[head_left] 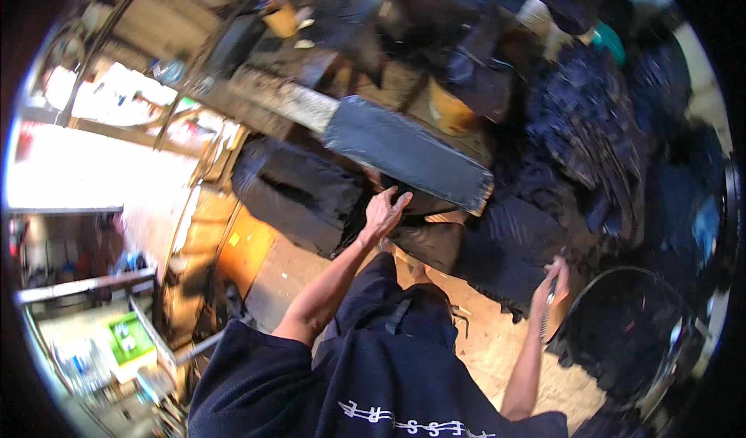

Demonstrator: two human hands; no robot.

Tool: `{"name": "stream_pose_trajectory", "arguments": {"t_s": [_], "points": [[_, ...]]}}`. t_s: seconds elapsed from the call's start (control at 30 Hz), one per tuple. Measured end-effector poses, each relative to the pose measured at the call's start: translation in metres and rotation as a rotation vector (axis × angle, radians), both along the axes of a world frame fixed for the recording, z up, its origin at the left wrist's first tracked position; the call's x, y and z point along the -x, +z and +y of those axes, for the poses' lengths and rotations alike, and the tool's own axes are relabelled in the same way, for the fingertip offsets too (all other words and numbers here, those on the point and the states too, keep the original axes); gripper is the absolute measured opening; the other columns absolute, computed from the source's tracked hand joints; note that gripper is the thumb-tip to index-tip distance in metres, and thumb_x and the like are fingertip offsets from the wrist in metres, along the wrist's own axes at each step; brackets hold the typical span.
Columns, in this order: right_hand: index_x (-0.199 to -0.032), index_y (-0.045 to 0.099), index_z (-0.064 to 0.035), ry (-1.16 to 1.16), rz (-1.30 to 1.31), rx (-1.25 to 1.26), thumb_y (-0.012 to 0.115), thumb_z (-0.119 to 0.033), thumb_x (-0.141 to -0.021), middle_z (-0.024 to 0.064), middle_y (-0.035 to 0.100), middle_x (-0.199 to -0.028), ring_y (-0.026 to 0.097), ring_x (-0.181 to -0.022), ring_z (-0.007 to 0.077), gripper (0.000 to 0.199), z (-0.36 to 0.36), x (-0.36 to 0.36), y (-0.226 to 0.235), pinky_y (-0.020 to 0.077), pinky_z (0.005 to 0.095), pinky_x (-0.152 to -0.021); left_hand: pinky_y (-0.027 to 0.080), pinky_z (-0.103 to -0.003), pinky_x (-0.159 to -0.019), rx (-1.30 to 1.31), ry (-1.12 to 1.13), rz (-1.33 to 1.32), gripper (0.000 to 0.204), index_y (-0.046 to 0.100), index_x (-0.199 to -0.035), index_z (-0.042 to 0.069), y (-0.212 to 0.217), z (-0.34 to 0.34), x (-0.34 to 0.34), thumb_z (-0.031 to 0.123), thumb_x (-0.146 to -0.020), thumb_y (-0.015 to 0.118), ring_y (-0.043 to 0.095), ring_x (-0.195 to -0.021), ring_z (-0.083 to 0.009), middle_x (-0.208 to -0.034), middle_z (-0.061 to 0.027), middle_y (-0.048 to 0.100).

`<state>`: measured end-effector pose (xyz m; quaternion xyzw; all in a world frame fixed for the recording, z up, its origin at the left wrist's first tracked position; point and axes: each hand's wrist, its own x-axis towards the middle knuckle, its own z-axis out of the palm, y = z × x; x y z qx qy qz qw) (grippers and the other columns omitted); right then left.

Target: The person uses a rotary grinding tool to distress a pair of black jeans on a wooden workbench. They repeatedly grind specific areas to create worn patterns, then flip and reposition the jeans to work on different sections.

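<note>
My left hand (384,212) is at the near edge of a long dark board (408,154) with a scuffed grey-black top. Its thumb and fingers close on the edge of a black, leather-like sheet (426,240) hanging below the board. Off to the right, my right hand (552,282) is curled around a thin metallic tool (549,304); its ridged, shiny length runs back along the wrist. The tool's exact kind is unclear. Next to that hand lies a wide black sheet (513,244) with a ragged lower edge.
Black sheets (299,193) drape left of the board. A crumpled dark heap (587,135) rises at the far right, with a round-rimmed container (622,329) of black scraps nearer. A yellow bucket (451,108) stands behind the board. Shelving with a green box (130,338) is at left.
</note>
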<state>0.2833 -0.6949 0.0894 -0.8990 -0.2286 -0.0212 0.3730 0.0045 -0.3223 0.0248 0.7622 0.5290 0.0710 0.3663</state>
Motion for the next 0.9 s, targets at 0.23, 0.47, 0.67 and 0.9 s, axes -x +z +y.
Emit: {"name": "stream_pose_trajectory", "arguments": {"t_s": [0.23,0.47,0.67,0.9], "points": [[-0.12,0.07,0.0052,0.119,0.514,-0.27,0.051,-0.034,-0.117,0.0156,0.078,-0.102,0.072,-0.094,0.0228,0.044,0.071,0.128,-0.068,0.0537,0.0394,-0.093,0.05,-0.046,-0.084,-0.361,-0.294,-0.078,0.026,0.072,-0.099,0.008,0.015,0.015,0.146,0.034,-0.093,0.077,0.067,-0.096,-0.0339,-0.098,-0.0078,0.074],[-0.125,0.069,0.004,0.168,0.407,-0.13,0.051,-0.038,-0.117,0.0158,0.077,-0.104,0.073,-0.097,0.0224,0.047,0.085,0.141,-0.027,0.055,0.0379,-0.095,0.042,-0.039,-0.089,-0.448,-0.189,-0.17,0.023,0.078,-0.106,0.015,0.0,-0.017,0.25,0.022,-0.084,0.077,0.059,-0.097,-0.0232,-0.098,0.001,0.074],[-0.126,0.07,0.0034,0.162,0.194,0.091,0.049,-0.042,-0.117,0.0165,0.077,-0.1,0.074,-0.097,0.0244,0.05,0.086,0.162,0.021,0.0535,0.0389,-0.092,0.045,-0.044,-0.084,-0.501,0.135,-0.205,0.007,0.078,-0.095,0.01,0.012,0.092,0.347,0.012,-0.088,0.079,0.064,-0.093,-0.031,-0.095,-0.0069,0.077],[-0.125,0.072,0.0012,0.156,0.303,0.091,0.051,-0.04,-0.116,0.0132,0.078,-0.099,0.074,-0.094,0.0212,0.047,0.102,0.228,0.026,0.0552,0.036,-0.092,0.054,-0.052,-0.082,-0.65,0.224,-0.127,0.015,0.075,-0.102,0.004,0.013,0.342,0.511,0.019,-0.099,0.071,0.07,-0.096,-0.0406,-0.099,-0.0204,0.075]]}}
